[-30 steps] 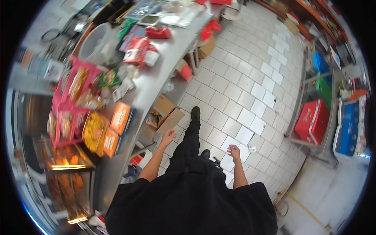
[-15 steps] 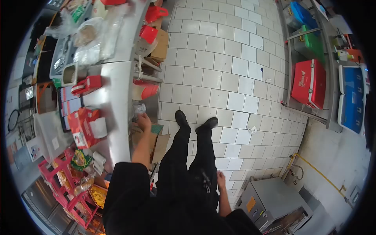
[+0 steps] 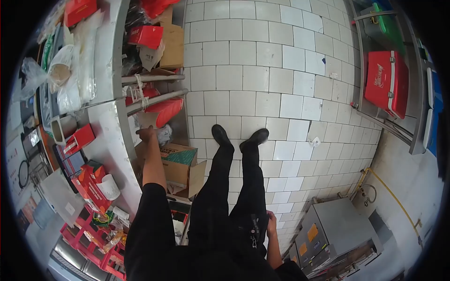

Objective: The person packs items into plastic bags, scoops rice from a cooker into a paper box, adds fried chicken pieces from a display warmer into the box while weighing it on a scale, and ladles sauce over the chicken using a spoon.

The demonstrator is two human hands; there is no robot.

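Note:
My left hand point(image 3: 147, 135) reaches under the edge of the steel worktable point(image 3: 110, 136), into the shelf space below. Its fingers are apart, and I see nothing held in them. Close beside it lies a crumpled clear plastic bag point(image 3: 164, 134). Red packaging point(image 3: 165, 111) sits just beyond, and an opened cardboard box point(image 3: 179, 164) stands on the near side of the hand. My right hand point(image 3: 271, 224) hangs low beside my right thigh. Its fingers are mostly hidden, so I cannot tell their state.
On the worktable are a red box point(image 3: 91, 185), a paper roll point(image 3: 108, 187) and a pink rack point(image 3: 79, 234). Metal rails point(image 3: 157, 100) cross the shelf space. To the right, a red cooler point(image 3: 386, 84) sits on a shelf. A grey metal cabinet point(image 3: 335, 220) stands by the wall.
My left hand has moved away from the clear plastic bag and further in under the worktable. My view has shifted, and my right hand still hangs at my side.

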